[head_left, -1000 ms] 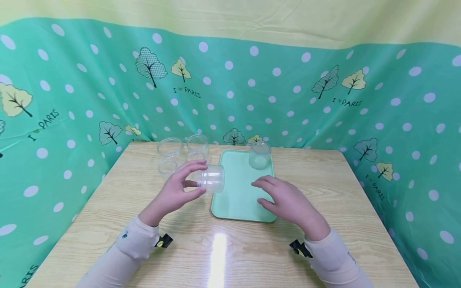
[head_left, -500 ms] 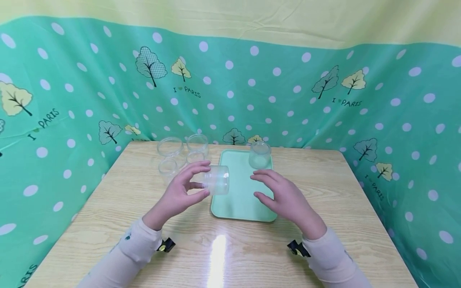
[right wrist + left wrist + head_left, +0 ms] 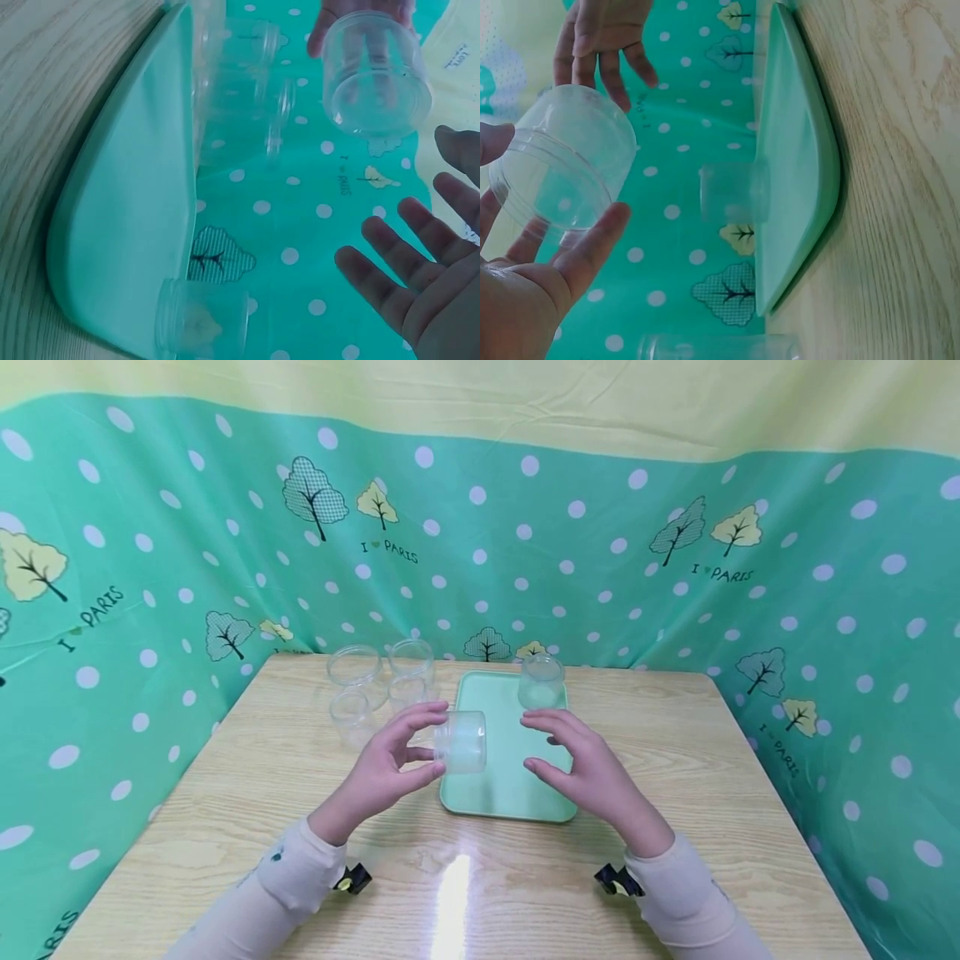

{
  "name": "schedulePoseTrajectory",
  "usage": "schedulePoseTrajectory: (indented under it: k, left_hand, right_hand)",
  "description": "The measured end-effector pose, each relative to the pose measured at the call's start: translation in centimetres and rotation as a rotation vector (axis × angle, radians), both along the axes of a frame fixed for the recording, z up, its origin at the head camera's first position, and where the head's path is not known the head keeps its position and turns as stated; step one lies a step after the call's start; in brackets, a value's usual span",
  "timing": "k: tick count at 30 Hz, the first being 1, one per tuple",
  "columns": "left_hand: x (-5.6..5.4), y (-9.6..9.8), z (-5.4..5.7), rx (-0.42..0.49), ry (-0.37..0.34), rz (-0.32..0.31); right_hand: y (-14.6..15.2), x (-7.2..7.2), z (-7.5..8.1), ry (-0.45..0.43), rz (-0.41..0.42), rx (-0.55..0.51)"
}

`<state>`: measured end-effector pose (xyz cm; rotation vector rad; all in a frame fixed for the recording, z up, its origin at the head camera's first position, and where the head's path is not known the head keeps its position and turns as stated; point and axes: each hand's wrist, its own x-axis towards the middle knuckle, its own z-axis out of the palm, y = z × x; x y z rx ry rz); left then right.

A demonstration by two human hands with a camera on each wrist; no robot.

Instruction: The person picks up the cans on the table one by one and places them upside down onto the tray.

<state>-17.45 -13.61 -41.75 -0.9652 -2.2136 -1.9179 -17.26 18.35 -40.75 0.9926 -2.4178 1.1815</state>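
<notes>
In my left grip [image 3: 386,770] I hold a clear, cylindrical plastic jar [image 3: 465,742] by its rim, lying sideways above a pale-green rectangular tray [image 3: 501,800], its base turned toward my right grip [image 3: 588,770]. That one is wide, fingers spread, near the jar but apart from it. A second clear jar [image 3: 541,688] stands at the tray's far right corner.

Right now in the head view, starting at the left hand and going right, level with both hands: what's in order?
Left hand, clear cylindrical jar held sideways, pale green rectangular tray, right hand, light wood-grain table, green fabric with white dots.
</notes>
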Motion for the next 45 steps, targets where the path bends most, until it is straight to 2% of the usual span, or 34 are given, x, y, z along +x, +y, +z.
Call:
schedulePoseTrajectory:
  k: [6, 12, 22, 34, 40, 45]
  left_hand:
    - [0.2, 0.3, -0.2, 0.026, -0.001, -0.034]
    - [0.3, 0.4, -0.6, 0.026, -0.006, -0.042]
    - [0.9, 1.1, -0.6, 0.040, -0.010, -0.081]
    - [1.3, 1.5, -0.5, 0.036, 0.001, -0.107]
    - [1.4, 1.7, -0.7, 0.036, -0.012, -0.121]
    - [1.4, 1.7, -0.9, 0.031, 0.005, -0.115]
  right_hand:
    - [-0.2, 0.2, 0.1, -0.008, 0.070, -0.098]
    - [-0.6, 0.3, 0.1, -0.004, 0.114, -0.162]
    - [-1.4, 0.6, -0.4, -0.057, 0.132, -0.166]
    - [-2.1, 1.0, -0.7, -0.055, 0.147, -0.162]
    - [-2.3, 1.2, -0.6, -0.067, 0.151, -0.149]
    - [-2.4, 1.2, -0.6, -0.070, 0.159, -0.160]
